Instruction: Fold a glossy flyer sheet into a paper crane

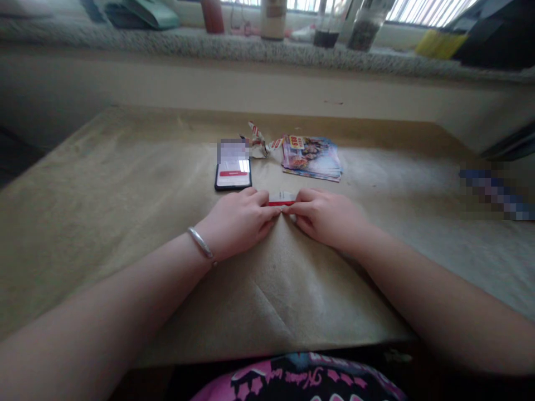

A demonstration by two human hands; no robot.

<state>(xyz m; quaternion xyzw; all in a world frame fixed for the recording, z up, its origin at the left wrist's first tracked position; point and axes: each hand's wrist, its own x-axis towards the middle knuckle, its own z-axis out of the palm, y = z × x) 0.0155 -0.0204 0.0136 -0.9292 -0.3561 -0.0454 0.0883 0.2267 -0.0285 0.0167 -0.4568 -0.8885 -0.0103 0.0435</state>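
Note:
Between my hands, at the middle of the table, is a small folded piece of paper (282, 196), pale grey-white with a red near edge. My left hand (240, 220), with a silver bangle on its wrist, pinches the left end. On the right end, the fingers of my right hand (328, 217) are closed in the same way. The index fingertips almost meet at the near edge, and the fingers cover both ends of the paper. Just beyond my left hand lies a smartphone (233, 175) with its screen lit.
A stack of colourful printed leaflets (311, 159) lies beyond my right hand, beside a crumpled wrapper (263, 146). The table (125, 223) has a creased tan cover. Behind it, a granite windowsill (209, 47) bears bottles and jars. A blurred blue object (497, 192) is at the right.

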